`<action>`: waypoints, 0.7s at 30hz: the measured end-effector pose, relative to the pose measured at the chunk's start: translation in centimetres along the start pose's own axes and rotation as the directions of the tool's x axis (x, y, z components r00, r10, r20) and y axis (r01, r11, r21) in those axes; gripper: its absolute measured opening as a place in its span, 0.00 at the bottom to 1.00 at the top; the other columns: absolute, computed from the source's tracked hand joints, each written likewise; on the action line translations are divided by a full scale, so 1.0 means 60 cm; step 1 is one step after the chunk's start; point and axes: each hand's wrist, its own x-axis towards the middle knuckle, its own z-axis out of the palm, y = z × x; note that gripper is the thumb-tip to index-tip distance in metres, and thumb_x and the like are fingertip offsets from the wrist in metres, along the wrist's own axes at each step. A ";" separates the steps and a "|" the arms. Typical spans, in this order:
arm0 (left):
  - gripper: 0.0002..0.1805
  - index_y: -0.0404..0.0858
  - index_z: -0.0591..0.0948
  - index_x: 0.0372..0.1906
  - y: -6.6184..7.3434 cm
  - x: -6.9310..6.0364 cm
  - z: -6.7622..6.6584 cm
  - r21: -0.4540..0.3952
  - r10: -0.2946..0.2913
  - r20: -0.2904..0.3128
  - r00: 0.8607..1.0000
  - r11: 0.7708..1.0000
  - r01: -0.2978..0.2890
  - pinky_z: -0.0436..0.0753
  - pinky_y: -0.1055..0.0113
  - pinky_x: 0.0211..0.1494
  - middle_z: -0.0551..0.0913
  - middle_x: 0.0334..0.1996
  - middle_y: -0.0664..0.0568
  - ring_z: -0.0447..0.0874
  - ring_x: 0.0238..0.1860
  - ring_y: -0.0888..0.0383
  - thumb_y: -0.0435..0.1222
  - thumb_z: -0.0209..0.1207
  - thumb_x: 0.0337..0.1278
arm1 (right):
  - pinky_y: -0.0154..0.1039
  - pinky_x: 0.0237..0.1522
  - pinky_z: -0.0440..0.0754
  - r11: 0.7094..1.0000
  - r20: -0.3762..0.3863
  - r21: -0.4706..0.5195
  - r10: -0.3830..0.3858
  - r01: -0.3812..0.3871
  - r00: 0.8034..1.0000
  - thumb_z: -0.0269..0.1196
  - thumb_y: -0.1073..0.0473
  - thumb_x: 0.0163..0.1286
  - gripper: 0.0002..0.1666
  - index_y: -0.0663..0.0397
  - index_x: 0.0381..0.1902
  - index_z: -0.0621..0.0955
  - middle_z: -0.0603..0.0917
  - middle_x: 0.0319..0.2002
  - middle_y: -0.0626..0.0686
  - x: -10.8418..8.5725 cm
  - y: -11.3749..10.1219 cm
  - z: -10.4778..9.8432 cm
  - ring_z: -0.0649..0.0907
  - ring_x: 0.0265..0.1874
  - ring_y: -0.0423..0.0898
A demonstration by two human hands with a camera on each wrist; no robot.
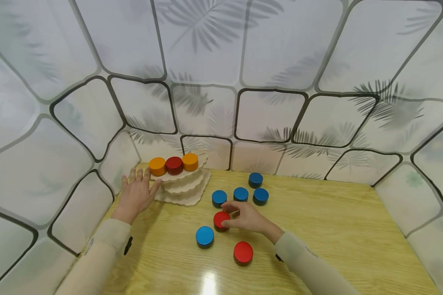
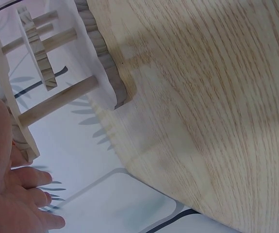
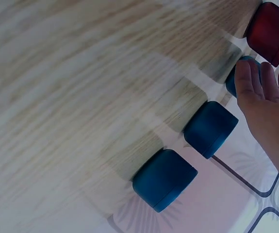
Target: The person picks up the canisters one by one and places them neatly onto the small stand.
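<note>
Across the tabletop (image 1: 336, 229), at far left, a pale tiered stand (image 1: 181, 187) bearing a row of three cylinders (image 1: 174, 165). Next, the hands: a left hand (image 1: 135, 194) spread open at the stand's left edge, seemingly gripping nothing; a right hand (image 1: 245, 216) half open about the central red cylinder (image 1: 219, 219), apparently not yet gripping. Possible knock to the blue cylinder (image 1: 218, 197) just beyond, from fingers in a tight gap. Squat, flat-topped, glossy, upright.

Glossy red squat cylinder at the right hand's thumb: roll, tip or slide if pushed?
The glossy red squat cylinder by the right hand probably slides rather than tips: it's low and sits upright on the yellowish wood-grain table. Rolling seems unlikely unless it lands on its curved side. Its sheen suggests it might be slippery.
</note>
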 end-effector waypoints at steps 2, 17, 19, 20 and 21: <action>0.42 0.23 0.60 0.79 0.000 0.000 0.000 -0.006 -0.002 0.002 1.000 1.000 0.002 0.50 0.22 0.77 0.60 0.77 0.21 0.51 0.80 0.22 0.57 0.38 0.86 | 0.49 0.65 0.84 1.000 0.019 -0.014 0.009 -0.008 1.000 0.75 0.49 0.68 0.37 0.59 0.70 0.79 0.85 0.63 0.52 -0.002 0.001 0.001 0.83 0.61 0.49; 0.42 0.23 0.60 0.80 -0.004 0.000 0.004 -0.019 -0.003 0.000 1.000 1.000 0.003 0.49 0.21 0.77 0.60 0.77 0.20 0.50 0.80 0.22 0.57 0.38 0.86 | 0.52 0.67 0.81 0.999 0.066 -0.037 0.039 -0.036 0.997 0.76 0.52 0.66 0.38 0.57 0.70 0.78 0.83 0.65 0.52 -0.002 0.008 0.006 0.82 0.59 0.49; 0.42 0.23 0.60 0.80 -0.004 -0.001 0.005 -0.024 -0.002 0.000 1.000 1.000 0.002 0.49 0.21 0.77 0.59 0.77 0.20 0.50 0.80 0.22 0.57 0.38 0.86 | 0.53 0.67 0.81 0.999 0.064 -0.037 0.036 -0.034 0.997 0.76 0.53 0.66 0.37 0.56 0.70 0.78 0.83 0.64 0.52 -0.001 0.009 0.007 0.82 0.59 0.49; 0.42 0.23 0.60 0.80 -0.005 0.000 0.006 -0.025 -0.002 -0.001 1.000 1.000 0.002 0.49 0.21 0.77 0.59 0.77 0.20 0.49 0.80 0.22 0.57 0.38 0.86 | 0.53 0.67 0.81 0.999 0.064 -0.036 0.036 -0.034 0.997 0.76 0.53 0.66 0.37 0.56 0.70 0.78 0.84 0.64 0.52 -0.001 0.009 0.007 0.82 0.59 0.49; 0.42 0.23 0.60 0.80 -0.005 0.000 0.006 -0.029 -0.001 -0.001 1.000 1.000 0.001 0.48 0.21 0.77 0.59 0.77 0.20 0.49 0.80 0.22 0.57 0.38 0.86 | 0.53 0.67 0.81 0.999 0.062 -0.036 0.036 -0.033 0.997 0.76 0.53 0.66 0.37 0.56 0.70 0.78 0.84 0.64 0.52 -0.001 0.010 0.007 0.82 0.59 0.49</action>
